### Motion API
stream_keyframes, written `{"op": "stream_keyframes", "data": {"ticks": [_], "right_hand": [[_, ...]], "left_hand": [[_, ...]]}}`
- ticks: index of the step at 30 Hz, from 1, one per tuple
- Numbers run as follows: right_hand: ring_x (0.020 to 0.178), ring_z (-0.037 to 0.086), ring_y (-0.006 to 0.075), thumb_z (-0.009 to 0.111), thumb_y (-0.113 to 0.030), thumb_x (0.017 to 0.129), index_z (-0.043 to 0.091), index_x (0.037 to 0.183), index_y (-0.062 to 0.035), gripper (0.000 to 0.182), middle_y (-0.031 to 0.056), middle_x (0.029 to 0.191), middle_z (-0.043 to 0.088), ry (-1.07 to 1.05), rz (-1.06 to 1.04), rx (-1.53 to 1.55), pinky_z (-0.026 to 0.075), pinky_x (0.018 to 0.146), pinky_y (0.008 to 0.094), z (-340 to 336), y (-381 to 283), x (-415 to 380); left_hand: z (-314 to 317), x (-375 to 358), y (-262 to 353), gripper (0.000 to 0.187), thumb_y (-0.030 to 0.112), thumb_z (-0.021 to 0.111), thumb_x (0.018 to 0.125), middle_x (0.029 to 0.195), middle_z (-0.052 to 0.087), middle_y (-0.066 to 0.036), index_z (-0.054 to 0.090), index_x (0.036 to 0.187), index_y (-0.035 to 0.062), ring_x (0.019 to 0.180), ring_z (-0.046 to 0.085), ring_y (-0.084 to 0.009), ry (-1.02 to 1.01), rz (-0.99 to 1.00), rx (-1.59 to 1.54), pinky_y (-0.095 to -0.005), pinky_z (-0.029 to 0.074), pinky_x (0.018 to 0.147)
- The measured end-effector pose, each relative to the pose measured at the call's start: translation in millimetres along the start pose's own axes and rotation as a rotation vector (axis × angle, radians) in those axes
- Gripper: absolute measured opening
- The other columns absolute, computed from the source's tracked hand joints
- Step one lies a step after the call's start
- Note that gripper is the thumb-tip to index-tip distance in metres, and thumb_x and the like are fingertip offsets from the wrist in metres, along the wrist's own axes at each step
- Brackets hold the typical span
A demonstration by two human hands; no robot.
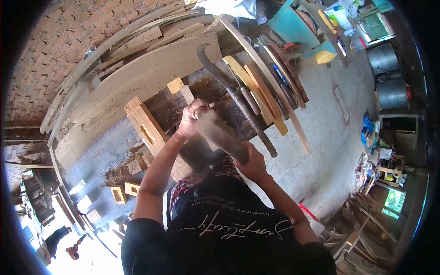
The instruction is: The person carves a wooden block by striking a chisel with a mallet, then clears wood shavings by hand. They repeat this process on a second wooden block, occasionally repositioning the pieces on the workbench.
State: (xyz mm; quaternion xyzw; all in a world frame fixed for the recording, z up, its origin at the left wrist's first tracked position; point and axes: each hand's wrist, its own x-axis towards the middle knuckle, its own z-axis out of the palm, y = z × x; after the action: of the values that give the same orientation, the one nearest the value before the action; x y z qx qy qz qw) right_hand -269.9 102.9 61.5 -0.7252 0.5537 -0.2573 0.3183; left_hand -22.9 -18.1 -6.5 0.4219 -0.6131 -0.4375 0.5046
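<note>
A dusty brown wooden bar (222,135), smeared by motion, runs slantwise in front of my body. My right hand (251,162) is wrapped round its near end. At its far end my left hand (190,120) is closed; the bar overlaps it, and I cannot tell what its fingers hold. A pale flat strip (187,94) shows just beyond the left knuckles, with a small light wood block (174,85) behind. Left of my left hand lies a thick timber (146,130) with a slot cut in it. A long-handled hooked blade (229,89) lies to the right.
Several wood strips (263,89) lie along the bench's right side. Curved boards (151,68) lean by the brick wall (87,41). Two small slotted blocks (118,195) sit at the left. A teal machine (295,30) and wire spools (392,94) stand beyond the concrete floor (321,137).
</note>
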Motion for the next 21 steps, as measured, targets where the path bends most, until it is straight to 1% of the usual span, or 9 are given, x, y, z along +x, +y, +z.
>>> {"op": "stream_keyframes", "data": {"ticks": [2,4,6,8,14,16,18,20,21], "right_hand": [[0.097,0.066,0.0379,0.076,-0.025,0.074,0.050,0.123,0.0001,0.061,0.0236,0.110,0.063,-0.108,0.124,-0.229,0.053,0.080,0.0430,1.1,3.8,5.7],[0.095,0.066,0.0364,0.078,-0.023,0.072,0.051,0.123,0.0000,0.062,0.0218,0.107,0.065,-0.060,0.100,-0.204,0.054,0.081,0.0419,-5.4,-11.2,2.8],[0.094,0.067,0.0355,0.078,-0.021,0.072,0.052,0.120,0.0001,0.059,0.0203,0.105,0.066,0.016,0.136,0.010,0.054,0.080,0.0408,-13.3,-34.3,0.5],[0.094,0.067,0.0354,0.078,-0.020,0.072,0.053,0.118,-0.0007,0.056,0.0193,0.103,0.067,0.108,0.004,0.010,0.053,0.080,0.0413,-8.5,-30.0,-4.1],[0.097,0.065,0.0377,0.072,-0.024,0.078,0.054,0.119,-0.0029,0.050,0.0208,0.105,0.066,-0.192,0.253,-0.273,0.051,0.084,0.0436,-16.6,-39.8,20.3],[0.096,0.066,0.0377,0.072,-0.025,0.078,0.054,0.116,-0.0021,0.048,0.0223,0.105,0.066,-0.139,0.189,-0.208,0.052,0.083,0.0431,-22.0,-56.8,18.4],[0.094,0.066,0.0376,0.073,-0.027,0.077,0.055,0.115,-0.0015,0.049,0.0234,0.102,0.066,0.102,-0.017,0.018,0.053,0.081,0.0426,-22.5,-68.3,16.2],[0.092,0.067,0.0369,0.074,-0.027,0.077,0.054,0.115,-0.0006,0.050,0.0236,0.099,0.066,0.114,-0.043,-0.029,0.053,0.079,0.0420,-13.1,-53.1,15.9],[0.091,0.068,0.0361,0.075,-0.027,0.076,0.054,0.115,0.0004,0.051,0.0238,0.097,0.066,0.127,-0.073,-0.076,0.054,0.077,0.0414,-5.9,-39.6,18.6]], "left_hand": [[2.4,2.2,-0.2,0.017,0.002,0.071,0.076,0.082,0.057,-0.009,0.056,0.083,0.0024,0.076,0.057,-0.0233,0.032,0.051,0.049,-0.0328,0.049,0.071],[2.8,-0.7,-1.4,0.020,0.004,0.073,0.075,0.081,0.058,-0.010,0.056,0.084,0.0032,0.075,0.058,-0.0240,0.064,-0.005,0.077,-0.0332,0.049,0.070],[4.2,-5.3,-3.7,0.020,0.004,0.073,0.076,0.081,0.058,-0.011,0.055,0.086,0.0033,0.075,0.059,-0.0241,0.077,-0.046,0.106,-0.0332,0.049,0.069],[4.4,-2.5,-1.9,0.020,0.006,0.072,0.078,0.082,0.058,-0.011,0.055,0.088,0.0037,0.075,0.060,-0.0243,0.068,-0.095,0.163,-0.0334,0.049,0.069],[-1.0,4.6,-4.3,0.018,0.003,0.069,0.077,0.085,0.061,-0.010,0.056,0.089,0.0028,0.081,0.061,-0.0170,0.055,-0.190,-0.054,-0.0313,0.049,0.075],[-1.6,2.8,-11.1,0.018,0.002,0.070,0.075,0.084,0.061,-0.008,0.057,0.087,0.0035,0.081,0.060,-0.0143,0.074,0.071,0.241,-0.0308,0.049,0.075],[0.4,2.1,-7.4,0.018,0.002,0.071,0.074,0.083,0.061,-0.008,0.057,0.085,0.0044,0.080,0.060,-0.0145,0.075,0.029,0.154,-0.0309,0.048,0.073],[1.1,0.4,-1.6,0.018,0.001,0.070,0.073,0.082,0.062,-0.007,0.058,0.085,0.0048,0.079,0.059,-0.0158,0.103,-0.184,0.033,-0.0312,0.048,0.072],[-4.7,-1.7,-11.4,0.025,0.008,0.073,0.074,0.088,0.062,-0.008,0.058,0.094,0.0057,0.083,0.063,-0.0203,0.031,-0.150,0.010,-0.0342,0.051,0.075]]}}
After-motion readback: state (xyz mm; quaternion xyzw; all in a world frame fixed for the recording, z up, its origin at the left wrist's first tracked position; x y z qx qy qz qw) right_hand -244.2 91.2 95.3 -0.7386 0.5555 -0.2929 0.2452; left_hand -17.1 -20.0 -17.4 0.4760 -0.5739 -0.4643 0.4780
